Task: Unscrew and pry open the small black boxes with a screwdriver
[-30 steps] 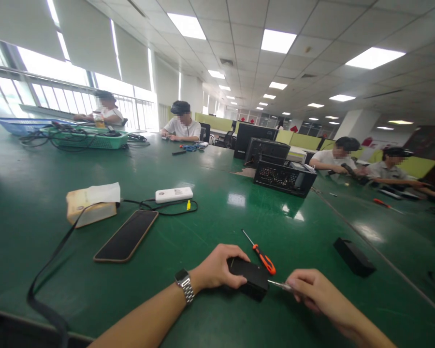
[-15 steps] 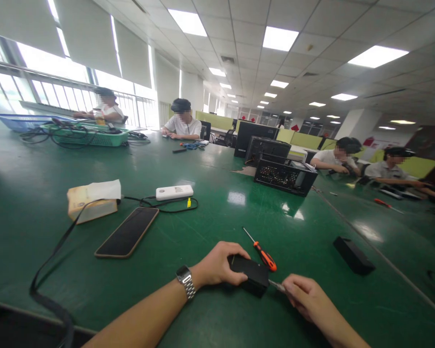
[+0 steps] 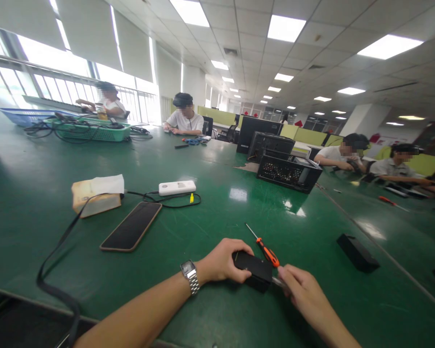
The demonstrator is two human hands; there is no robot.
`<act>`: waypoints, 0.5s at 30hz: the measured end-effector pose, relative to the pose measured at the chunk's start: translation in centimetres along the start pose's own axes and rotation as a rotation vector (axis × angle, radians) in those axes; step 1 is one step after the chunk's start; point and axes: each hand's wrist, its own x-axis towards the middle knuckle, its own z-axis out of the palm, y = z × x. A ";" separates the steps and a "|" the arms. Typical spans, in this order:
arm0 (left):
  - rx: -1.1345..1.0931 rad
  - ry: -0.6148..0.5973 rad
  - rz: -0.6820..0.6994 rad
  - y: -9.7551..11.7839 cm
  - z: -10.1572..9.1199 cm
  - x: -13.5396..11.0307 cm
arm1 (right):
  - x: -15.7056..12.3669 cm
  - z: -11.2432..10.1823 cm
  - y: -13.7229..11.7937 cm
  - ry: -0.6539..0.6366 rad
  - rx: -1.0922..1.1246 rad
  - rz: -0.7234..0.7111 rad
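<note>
My left hand [image 3: 227, 261] wraps round the left end of a small black rectangular box [image 3: 255, 269], holding it low over the green table. A silver watch is on that wrist. In my right hand [image 3: 300, 290] a slim grey metal piece [image 3: 278, 282] is pinched, its far end meeting the right end of the box; my fingers hide most of it, so its kind is unclear. Just behind the box lies a screwdriver [image 3: 266, 250] with an orange and black handle, its shaft pointing away to the left.
Another black box [image 3: 357, 253] lies at the right. To the left are a phone [image 3: 132, 227], a white device [image 3: 177, 187] with a black cable and a tissue pack [image 3: 98, 193]. Farther back stand an open computer case [image 3: 289, 171] and a green basket [image 3: 90, 130]. Several people sit around.
My right hand has come closer to the end of the box, and less of the grey metal piece shows between them. My left hand keeps its hold. The view has shifted slightly.
</note>
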 end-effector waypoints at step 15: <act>-0.198 0.065 -0.076 -0.1 0.3 -0.6 | -0.6 3.5 0.0 0.267 -0.015 -0.075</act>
